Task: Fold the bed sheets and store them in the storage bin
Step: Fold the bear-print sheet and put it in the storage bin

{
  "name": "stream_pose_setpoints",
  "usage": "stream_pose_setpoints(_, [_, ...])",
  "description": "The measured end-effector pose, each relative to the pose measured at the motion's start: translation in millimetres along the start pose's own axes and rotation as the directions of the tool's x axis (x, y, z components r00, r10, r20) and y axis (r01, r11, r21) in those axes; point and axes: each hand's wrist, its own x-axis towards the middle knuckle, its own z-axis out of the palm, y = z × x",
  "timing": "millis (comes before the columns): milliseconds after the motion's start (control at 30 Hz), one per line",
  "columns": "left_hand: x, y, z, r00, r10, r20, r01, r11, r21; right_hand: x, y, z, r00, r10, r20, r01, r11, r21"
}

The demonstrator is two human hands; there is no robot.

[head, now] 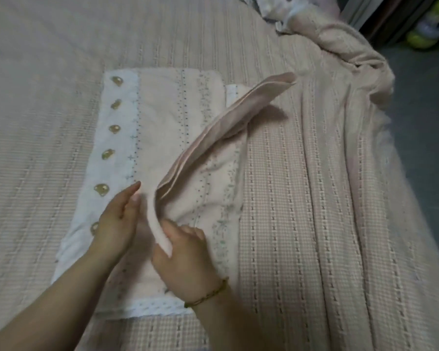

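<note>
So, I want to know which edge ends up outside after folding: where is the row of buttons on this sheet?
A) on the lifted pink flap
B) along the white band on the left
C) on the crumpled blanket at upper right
B: the buttons run down the white band at the left of the sheet, by the left hand; the pink flap gripped by the right hand shows none.

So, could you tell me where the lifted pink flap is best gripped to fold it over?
Grip the lifted flap along its raised doubled edge, coming from the right, as the right hand does at the near end. Its far tip is unsupported, so a second pinch there would probably keep it straight.
</note>
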Motion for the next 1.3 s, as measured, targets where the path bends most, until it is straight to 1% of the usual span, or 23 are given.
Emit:
stream_pose_setpoints(67, [10.3, -21.0, -19.7, 0.997, 0.079, -0.007, -0.072, 0.94, 0.334, 9.6, -6.4, 28.1, 0.986, -0.005, 0.169, 0.036, 0.983, -0.179])
stream_pose_setpoints(133, [19.2, -56.0, -36.7, 0.999, 0.02, 0.051, -0.045, 0.834, 0.55, 17.9, -7.3, 54.9, 0.935, 0.093, 0.341, 0.009, 0.958, -0.286])
stream_pose_setpoints(200, [23.0, -80.8, -42.2, 0.995, -0.043, 0.085, -0.019, 0.789, 0.614, 26.2, 0.9, 70.1, 0.898, 0.178, 0.403, -0.019, 0.93, -0.367])
stream_pose_setpoints(300, [28.1, -90.1, -35.2, 0.995, 0.02, 0.098, -0.076, 0.788, 0.611, 38.7, 7.6, 71.6, 0.898, 0.171, 0.406, -0.011, 0.93, -0.368])
stream_pose_setpoints(333, [32.6, -87.6, -33.2, 0.995, 0.037, 0.092, -0.085, 0.799, 0.596, 44.9, 6.8, 67.6, 0.922, 0.158, 0.354, -0.055, 0.957, -0.285])
stream_pose_setpoints(367, [37.3, -83.3, -31.3, 0.995, 0.057, 0.08, -0.093, 0.813, 0.575, 52.9, 3.5, 59.4, 0.952, 0.176, 0.25, -0.145, 0.98, -0.136])
stream_pose_setpoints(433, [53.4, -74.0, -27.1, 0.994, 0.099, 0.049, -0.11, 0.844, 0.525, 80.7, 9.7, 41.7, 0.949, 0.314, -0.015, -0.303, 0.927, 0.22])
stream_pose_setpoints(500, [74.2, -64.7, -21.4, 0.992, 0.106, 0.066, -0.125, 0.848, 0.516, 114.9, 21.3, 18.3, 0.839, 0.516, -0.174, -0.368, 0.773, 0.516])
stream_pose_setpoints(533, [86.8, -62.3, -17.6, 0.99, 0.111, 0.085, -0.139, 0.843, 0.519, 131.9, 26.9, 6.1, 0.77, 0.608, -0.194, -0.354, 0.66, 0.662])
stream_pose_setpoints(600, [111.1, -62.3, -10.0, 0.986, 0.119, 0.118, -0.164, 0.829, 0.535, 168.0, 35.2, -14.0, 0.669, 0.732, -0.131, -0.247, 0.385, 0.889])
stream_pose_setpoints(633, [118.6, -64.8, -6.6, 0.983, 0.117, 0.143, -0.178, 0.814, 0.554, 183.2, 37.0, -22.2, 0.633, 0.764, -0.128, -0.195, 0.317, 0.928])
stream_pose_setpoints(667, [123.5, -67.6, -4.4, 0.979, 0.113, 0.171, -0.192, 0.801, 0.567, 196.9, 36.0, -29.4, 0.583, 0.795, -0.165, -0.176, 0.322, 0.93])
stream_pose_setpoints(700, [125.3, -71.8, -2.9, 0.976, 0.111, 0.187, -0.199, 0.8, 0.566, 207.3, 32.1, -37.7, 0.534, 0.818, -0.215, -0.2, 0.369, 0.908])
stream_pose_setpoints(767, [128.0, -80.8, -0.7, 0.976, 0.124, 0.179, -0.201, 0.832, 0.517, 226.0, 28.6, -49.1, 0.487, 0.816, -0.31, -0.263, 0.476, 0.839])
stream_pose_setpoints(833, [129.4, -86.5, -0.2, 0.971, 0.168, 0.169, -0.227, 0.868, 0.442, 239.5, 17.4, -55.0, 0.543, 0.766, -0.345, -0.303, 0.562, 0.77])
stream_pose_setpoints(900, [134.3, -91.4, -0.5, 0.971, 0.187, 0.147, -0.228, 0.908, 0.353, 259.3, -0.7, -52.7, 0.637, 0.634, -0.438, -0.319, 0.734, 0.6])
stream_pose_setpoints(967, [134.9, -93.6, -1.4, 0.969, 0.207, 0.134, -0.238, 0.929, 0.283, 283.9, -9.9, -39.9, 0.716, 0.406, -0.567, -0.321, 0.914, 0.25])
stream_pose_setpoints(1000, [135.9, -96.1, -1.4, 0.965, 0.229, 0.127, -0.256, 0.93, 0.264, 297.8, -12.7, -29.2, 0.789, 0.288, -0.542, -0.312, 0.949, 0.05])
stream_pose_setpoints(1033, [136.4, -98.1, -1.7, 0.96, 0.251, 0.125, -0.276, 0.928, 0.249, 311.1, -12.2, -17.3, 0.872, 0.222, -0.435, -0.295, 0.95, -0.107])
stream_pose_setpoints(1067, [137.6, -101.9, -1.7, 0.955, 0.267, 0.129, -0.291, 0.927, 0.236, 322.6, -8.9, -3.9, 0.94, 0.21, -0.268, -0.276, 0.932, -0.235])
stream_pose_setpoints(1133, [139.1, -105.2, -1.2, 0.95, 0.28, 0.141, -0.305, 0.931, 0.202, 335.6, 2.7, 15.4, 0.97, 0.243, 0.005, -0.215, 0.867, -0.45])
stream_pose_setpoints(1233, [141.0, -105.9, -1.0, 0.943, 0.298, 0.145, -0.322, 0.927, 0.192, 337.7, 15.4, 18.6, 0.966, 0.245, 0.087, -0.173, 0.855, -0.49])
stream_pose_setpoints(1300, [140.4, -103.2, -1.9, 0.961, 0.211, 0.18, -0.242, 0.955, 0.173, 331.4, 18.0, 12.7, 0.969, 0.222, 0.105, -0.155, 0.886, -0.438])
